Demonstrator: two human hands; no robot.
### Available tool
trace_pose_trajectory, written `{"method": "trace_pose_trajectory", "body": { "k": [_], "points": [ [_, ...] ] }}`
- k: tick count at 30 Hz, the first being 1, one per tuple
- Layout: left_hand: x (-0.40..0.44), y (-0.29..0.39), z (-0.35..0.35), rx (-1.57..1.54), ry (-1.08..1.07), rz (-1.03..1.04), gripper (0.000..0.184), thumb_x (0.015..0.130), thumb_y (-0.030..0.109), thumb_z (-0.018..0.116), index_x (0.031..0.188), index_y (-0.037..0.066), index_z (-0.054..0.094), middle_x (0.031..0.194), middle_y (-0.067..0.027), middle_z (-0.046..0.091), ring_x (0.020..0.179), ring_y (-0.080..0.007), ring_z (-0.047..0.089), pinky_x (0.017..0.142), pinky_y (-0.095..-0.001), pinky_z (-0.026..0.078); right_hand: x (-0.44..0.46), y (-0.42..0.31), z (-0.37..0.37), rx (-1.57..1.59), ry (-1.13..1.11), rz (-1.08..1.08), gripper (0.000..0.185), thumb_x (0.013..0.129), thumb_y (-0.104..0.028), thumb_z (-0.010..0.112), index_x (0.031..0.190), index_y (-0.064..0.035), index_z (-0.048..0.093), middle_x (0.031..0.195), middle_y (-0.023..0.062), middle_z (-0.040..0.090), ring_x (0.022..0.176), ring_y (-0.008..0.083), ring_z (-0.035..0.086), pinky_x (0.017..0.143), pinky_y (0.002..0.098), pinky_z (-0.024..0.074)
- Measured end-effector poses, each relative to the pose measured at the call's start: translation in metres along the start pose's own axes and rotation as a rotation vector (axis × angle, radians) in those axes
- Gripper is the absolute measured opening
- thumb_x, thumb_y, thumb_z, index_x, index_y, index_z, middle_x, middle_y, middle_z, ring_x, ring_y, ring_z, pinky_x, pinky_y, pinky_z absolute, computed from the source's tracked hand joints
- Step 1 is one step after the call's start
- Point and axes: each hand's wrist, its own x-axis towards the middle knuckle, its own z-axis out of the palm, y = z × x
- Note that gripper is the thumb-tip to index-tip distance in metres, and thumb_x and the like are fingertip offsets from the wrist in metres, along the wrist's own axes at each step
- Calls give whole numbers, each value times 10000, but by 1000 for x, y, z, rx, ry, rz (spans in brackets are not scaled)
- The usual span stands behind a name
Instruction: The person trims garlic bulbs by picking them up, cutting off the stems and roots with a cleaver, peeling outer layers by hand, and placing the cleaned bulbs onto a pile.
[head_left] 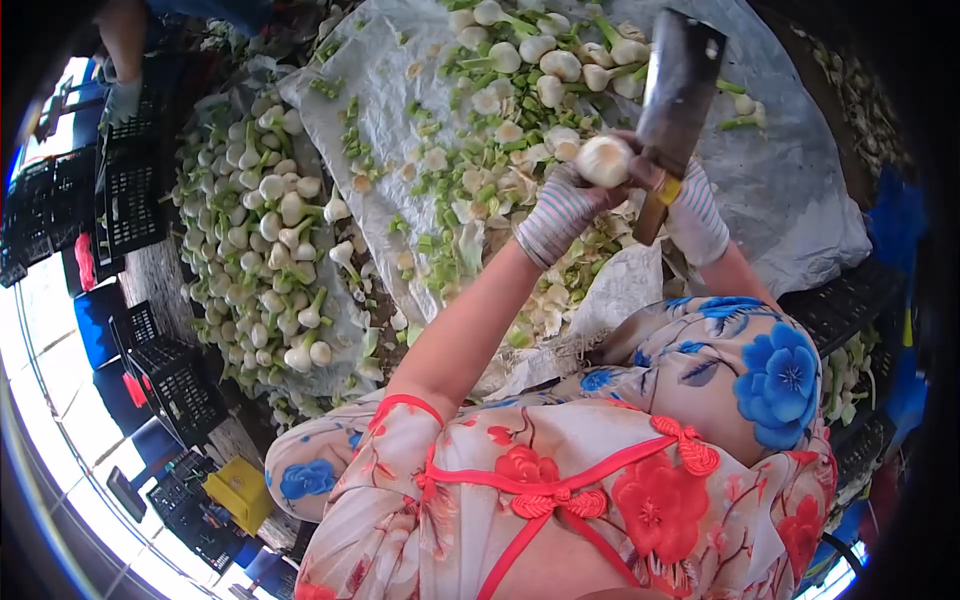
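Observation:
My left hand [558, 212], in a striped glove, is closed around a white garlic bulb [604, 161]. In my gloved right hand [698, 218] is a cleaver [680, 90], gripped by its wooden handle with a yellow band near the blade. The broad blade points up and away from me, just right of the bulb. Below both hands, cut green stem pieces and peeled skins [480, 190] lie scattered on a pale plastic sheet [400, 60]. Several garlic bulbs with stems [560, 66] rest beyond my hands.
A large heap of garlic bulbs [265, 230] with short stems lies to my left. Black crates [135, 170] and a yellow container [240, 495] stand further left. Another person's gloved hand [123, 100] shows at the upper left. Another black crate [840, 305] is at my right.

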Motion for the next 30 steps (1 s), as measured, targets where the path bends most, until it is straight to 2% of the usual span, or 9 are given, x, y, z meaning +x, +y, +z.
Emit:
{"method": "trace_pose_trajectory", "body": {
  "k": [3, 5, 6, 9, 15, 19, 24, 29, 30],
  "points": [
    [-14, 4, -12, -104, 86, -34, 531, 740, 146, 678, 1210, 44, 453, 1135, -55, 517, 966, -101, 512, 768, -246, 452, -3, -16, 3, 11, -188, -110, 237, 749, -107, 693, 937, -38, 565, 848, 40, 614, 811, 116, 585, 675, 269, 484],
    [-25, 7, -18, -141, 140, 123, 422, 767, 18, 587, 1165, 44, 451, 1153, -91, 513, 1017, -206, 539, 830, -312, 487, -2, -35, -3, -846, -250, -473, 265, 691, -29, 681, 924, -30, 555, 828, 97, 617, 772, 166, 615, 661, 292, 490],
    [-28, 8, -19, -140, 142, 123, 422, 767, 18, 587, 1165, 44, 451, 1153, -91, 513, 1017, -206, 539, 830, -312, 487, -3, -41, 2, -972, -329, -646, 316, 599, 30, 638, 895, -33, 547, 790, 140, 592, 711, 257, 616, 623, 326, 490],
    [-34, 14, -17, -242, 61, 210, 282, 872, 57, 445, 1153, 49, 450, 1095, -104, 546, 974, -222, 564, 839, -355, 500, -2, -37, 11, -1168, -431, -712, 351, 545, 27, 613, 883, -32, 539, 757, 140, 577, 689, 326, 579, 600, 360, 481],
    [-47, 13, -17, 645, 200, 158, 279, 915, 96, 367, 1180, 28, 421, 1107, -119, 542, 986, -222, 557, 879, -360, 480, -6, -20, 11, -1127, -416, -714, 365, 541, 14, 609, 895, -38, 539, 759, 145, 577, 702, 336, 581, 592, 376, 475],
    [-47, 7, -16, 681, 193, -4, 268, 918, 104, 341, 1157, 33, 440, 1125, -91, 539, 1018, -210, 537, 886, -354, 464, -12, -13, 9, -1118, -399, -716, 373, 555, 16, 602, 915, -51, 531, 776, 146, 580, 720, 337, 587, 599, 372, 481],
    [-39, -13, -21, 920, 209, 140, 350, 929, 286, 301, 1096, 38, 484, 1098, -99, 555, 1016, -238, 530, 950, -391, 402, 0, 13, -2, -1039, -353, -662, 358, 571, 27, 594, 913, -55, 527, 775, 147, 579, 708, 340, 587, 592, 375, 482],
    [-38, -38, -30, 922, 353, 432, 334, 927, 229, 335, 1147, 14, 467, 1085, -99, 563, 1017, -202, 529, 923, -324, 421, 4, 18, -4, -1033, -292, -694, 310, 622, 17, 605, 910, -59, 520, 730, 154, 580, 705, 327, 596, 593, 375, 475],
    [-43, -3, -6, 596, 317, 282, 304, 873, 140, 448, 1148, 15, 474, 1119, -93, 548, 1024, -182, 527, 892, -314, 435, 11, 22, -8, -1128, -175, -419, 250, 686, -46, 629, 907, -63, 515, 749, 151, 595, 709, 306, 604, 604, 359, 477]
  ]
}}
